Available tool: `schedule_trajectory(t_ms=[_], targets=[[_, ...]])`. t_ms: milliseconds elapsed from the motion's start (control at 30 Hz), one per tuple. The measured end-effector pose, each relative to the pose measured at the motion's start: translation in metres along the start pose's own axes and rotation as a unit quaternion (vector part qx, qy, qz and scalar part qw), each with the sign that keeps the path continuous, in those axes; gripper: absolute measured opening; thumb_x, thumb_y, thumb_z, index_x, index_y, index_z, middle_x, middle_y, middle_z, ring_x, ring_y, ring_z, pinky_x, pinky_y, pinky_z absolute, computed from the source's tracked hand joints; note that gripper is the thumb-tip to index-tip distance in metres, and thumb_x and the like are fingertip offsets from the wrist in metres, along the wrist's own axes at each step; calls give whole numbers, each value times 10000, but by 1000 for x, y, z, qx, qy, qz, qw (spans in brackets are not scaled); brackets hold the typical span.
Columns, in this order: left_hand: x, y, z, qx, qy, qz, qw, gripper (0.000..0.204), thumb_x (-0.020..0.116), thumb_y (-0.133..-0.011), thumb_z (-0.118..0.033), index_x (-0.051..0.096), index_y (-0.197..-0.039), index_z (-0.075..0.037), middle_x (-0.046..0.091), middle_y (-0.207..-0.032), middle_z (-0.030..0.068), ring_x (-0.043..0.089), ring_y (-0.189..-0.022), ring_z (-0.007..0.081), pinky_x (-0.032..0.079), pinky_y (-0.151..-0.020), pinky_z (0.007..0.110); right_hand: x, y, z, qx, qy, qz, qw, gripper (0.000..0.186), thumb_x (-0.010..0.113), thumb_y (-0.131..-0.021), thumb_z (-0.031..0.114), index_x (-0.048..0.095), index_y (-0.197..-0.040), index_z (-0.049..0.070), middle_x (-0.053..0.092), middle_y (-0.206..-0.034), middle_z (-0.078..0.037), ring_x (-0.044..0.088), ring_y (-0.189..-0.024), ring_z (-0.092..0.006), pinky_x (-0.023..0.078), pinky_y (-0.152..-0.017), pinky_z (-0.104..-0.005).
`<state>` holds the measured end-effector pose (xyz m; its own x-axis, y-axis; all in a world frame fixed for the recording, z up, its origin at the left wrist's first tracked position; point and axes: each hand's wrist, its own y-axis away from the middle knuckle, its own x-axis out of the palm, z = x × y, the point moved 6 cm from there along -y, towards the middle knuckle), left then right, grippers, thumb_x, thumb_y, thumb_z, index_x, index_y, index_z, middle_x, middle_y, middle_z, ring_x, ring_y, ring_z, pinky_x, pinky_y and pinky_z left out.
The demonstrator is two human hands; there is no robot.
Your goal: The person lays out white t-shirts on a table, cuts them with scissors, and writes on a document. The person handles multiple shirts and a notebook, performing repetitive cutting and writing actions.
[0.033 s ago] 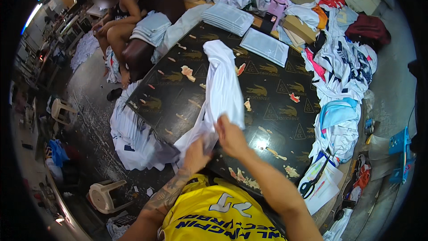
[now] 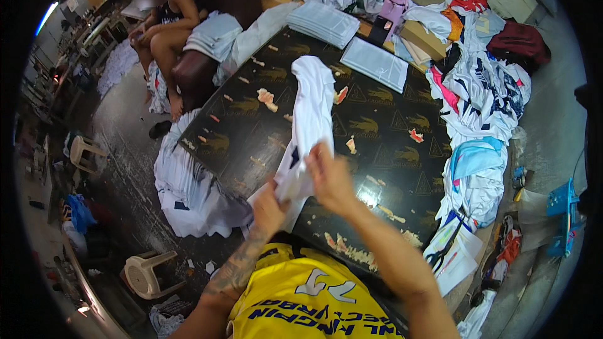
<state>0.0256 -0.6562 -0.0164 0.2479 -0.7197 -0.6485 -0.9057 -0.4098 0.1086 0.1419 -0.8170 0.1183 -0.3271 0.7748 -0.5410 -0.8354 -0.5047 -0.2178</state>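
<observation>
A long, bunched white garment (image 2: 312, 100) with a small dark patch lies up the middle of the dark table (image 2: 370, 144). Both of my hands are at its near end. My left hand (image 2: 270, 206) is closed on the cloth by the table's near edge. Slightly farther in and to the right, my right hand (image 2: 328, 172) grips the garment with bent fingers; the fingertips are partly hidden and a little blurred. Left of my left hand, a stack of white garments (image 2: 188, 191) hangs over the table's edge.
Flat packs in clear bags (image 2: 374, 66) lie at the table's far side, near a pink bottle (image 2: 394, 6). Heaped clothes (image 2: 480, 97) line the right edge. Black scissors (image 2: 443, 252) rest on paper. A person (image 2: 173, 22) sits at the far left; a plastic stool (image 2: 147, 274) stands below.
My right hand has moved slightly up and right along the garment. My left hand has shifted a little farther from me, and a dark patch on the cloth now shows.
</observation>
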Motion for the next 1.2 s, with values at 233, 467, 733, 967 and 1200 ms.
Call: schedule_trajectory(t_ms=[233, 467, 733, 967, 1200], targets=[[-210, -118, 176, 99, -67, -356, 927, 187, 610, -943, 12, 717, -1094, -21, 732, -1064, 201, 710, -989, 418, 565, -864, 485, -207, -75, 224, -212, 171, -63, 960, 586, 1021, -683, 315, 583, -989, 74, 666, -781, -65, 692, -708, -176, 542, -671, -320], [-615, -227, 36, 246, -245, -542, 765, 506, 612, -992, -61, 631, -1491, -139, 701, -1415, 206, 669, -1309, 433, 530, -1123, 502, -316, -163, 213, -37, 576, -172, 798, 468, 816, -933, 453, 747, -1242, 108, 781, -1089, -225, 752, -1012, -434, 581, -906, -500], [-663, -103, 201, 183, -112, -640, 738, 375, 536, -1123, -249, 697, -1375, -23, 756, -1297, 197, 728, -1155, 366, 555, -995, 448, -383, 10, 155, -260, 568, -401, 671, 306, 677, -986, 127, 701, -1274, 28, 727, -1249, -237, 693, -1176, -441, 536, -976, -504], [-329, 73, 436, -251, -147, -248, 924, 327, 626, -958, -85, 712, -1264, -6, 737, -1260, 238, 688, -1172, 455, 527, -1031, 507, -222, 203, -52, 97, 262, -235, 931, 411, 648, -956, 106, 719, -1349, 8, 767, -1234, -238, 717, -1167, -416, 528, -1039, -436], [-209, -103, 220, 156, -181, -145, 960, 706, 680, -1043, -443, 475, -1626, -102, 441, -1656, 235, 373, -1557, 441, 237, -1300, 576, -90, 198, -67, 297, 361, 156, 870, 924, 865, -866, 312, 431, -1675, 211, 307, -1765, -190, 366, -1559, -508, 333, -1264, -595]])
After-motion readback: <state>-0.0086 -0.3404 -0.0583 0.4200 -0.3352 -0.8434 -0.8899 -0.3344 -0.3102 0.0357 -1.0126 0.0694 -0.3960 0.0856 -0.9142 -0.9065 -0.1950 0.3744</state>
